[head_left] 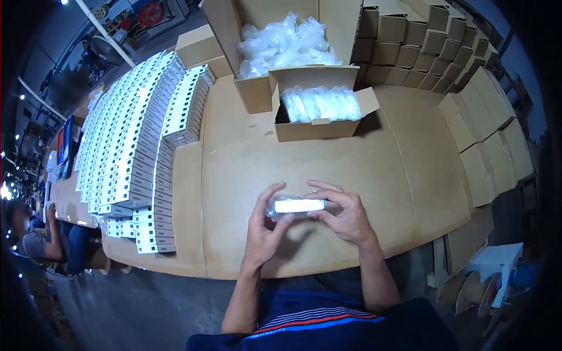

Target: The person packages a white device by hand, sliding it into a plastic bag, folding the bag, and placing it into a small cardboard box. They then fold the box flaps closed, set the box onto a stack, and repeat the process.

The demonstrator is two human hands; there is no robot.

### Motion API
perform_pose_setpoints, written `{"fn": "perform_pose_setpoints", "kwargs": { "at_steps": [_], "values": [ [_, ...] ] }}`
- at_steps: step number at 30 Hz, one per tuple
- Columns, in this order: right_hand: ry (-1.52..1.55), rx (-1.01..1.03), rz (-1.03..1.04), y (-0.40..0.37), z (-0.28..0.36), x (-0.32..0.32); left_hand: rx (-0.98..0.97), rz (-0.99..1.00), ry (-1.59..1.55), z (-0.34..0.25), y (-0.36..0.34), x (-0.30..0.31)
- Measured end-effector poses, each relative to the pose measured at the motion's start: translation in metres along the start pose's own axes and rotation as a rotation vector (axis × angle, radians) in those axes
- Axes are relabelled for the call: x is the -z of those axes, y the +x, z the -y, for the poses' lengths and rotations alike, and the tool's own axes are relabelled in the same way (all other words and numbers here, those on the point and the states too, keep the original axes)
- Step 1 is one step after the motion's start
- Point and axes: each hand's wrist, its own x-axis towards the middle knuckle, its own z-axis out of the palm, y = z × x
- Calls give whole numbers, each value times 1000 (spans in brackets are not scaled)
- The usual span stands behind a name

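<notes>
A small white box [300,205] wrapped in a clear plastic bag is held above the middle of the table's near side. My left hand [264,229] grips its left end, the thumb below and the fingers curled over the top. At the other end my right hand [347,216] pinches the bag between thumb and fingers. Beyond my hands stands an open brown carton [316,130], with a row of similar clear plastic-wrapped items [322,104] inside it.
Behind the carton, a larger open box [252,96] holds loose clear plastic bags [287,41]. Many small white boxes [132,137] are stacked along the left. Brown cartons [410,44] fill the back right, more [486,134] the right edge. A seated person [44,240] is at far left.
</notes>
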Motion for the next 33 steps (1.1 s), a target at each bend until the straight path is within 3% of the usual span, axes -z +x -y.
{"fn": "perform_pose_setpoints", "kwargs": {
  "at_steps": [2, 6, 9, 15, 18, 22, 26, 27, 33],
  "values": [
    [-3, 18, 18, 0, 0, 4, -82, 118, 138, -1, 1, 2],
    [-142, 189, 3, 7, 8, 9, 96, 143, 84, 3, 5, 4],
    [-259, 222, 31, 11, 17, 19, 120, 192, 157, 2, 13, 9],
    [-207, 274, 179, 31, 22, 35, 89, 285, 63, 7, 39, 16],
    [-258, 252, 40, 45, 33, 44, -41, 134, 235, 2, 69, 18],
    [-341, 259, -288, 73, 45, 42, -306, 103, 837, 5, 116, 20],
    [-344, 304, -462, 107, 38, 26, -300, 53, 965, 17, 140, 13],
    [-350, 324, -501, 116, 32, 21, -398, -4, 929, 24, 143, 15],
    [-369, 338, -552, 164, 21, -13, -356, -56, 787, 38, 144, 18]
  ]
}}
